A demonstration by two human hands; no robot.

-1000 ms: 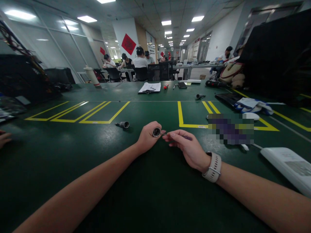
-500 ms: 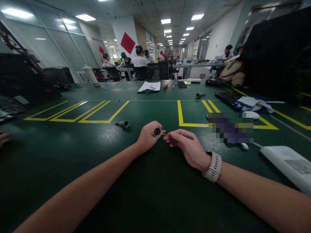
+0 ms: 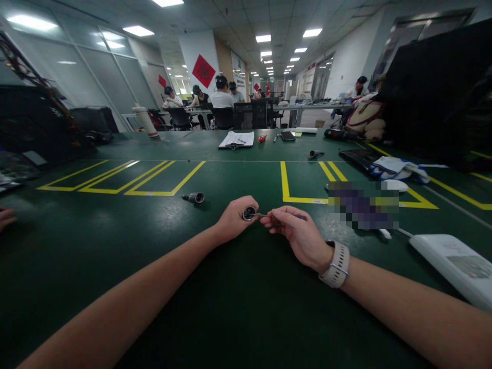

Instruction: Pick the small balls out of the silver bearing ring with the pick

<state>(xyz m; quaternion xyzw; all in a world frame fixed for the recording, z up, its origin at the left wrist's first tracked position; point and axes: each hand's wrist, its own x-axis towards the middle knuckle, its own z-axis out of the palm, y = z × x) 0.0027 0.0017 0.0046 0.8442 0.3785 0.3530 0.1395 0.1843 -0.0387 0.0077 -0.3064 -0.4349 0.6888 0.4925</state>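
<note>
My left hand (image 3: pixel 236 219) is closed around a round metal connector (image 3: pixel 249 213), its open end turned toward the right and showing a dark inside. My right hand (image 3: pixel 294 230) pinches a thin screwdriver (image 3: pixel 301 217) with a dark purple handle. The slim shaft points left, and its tip is at the connector's open end; how deep it reaches I cannot tell. A similar metal connector (image 3: pixel 194 197) lies on the green table (image 3: pixel 246 307), left of my left hand.
Farther back lie another connector (image 3: pixel 315 153), a clipboard (image 3: pixel 236 139), a red object (image 3: pixel 262 138) and a dark phone-like object (image 3: pixel 288 136). At right are a cloth (image 3: pixel 400 168), a blurred purple item and a white device (image 3: pixel 453 264). Another person's hand (image 3: pixel 6 217) shows at the left edge.
The screwdriver's tip has moved left, from beside the connector's rim to over its open end. Both hands keep their holds. The view has shifted slightly.
</note>
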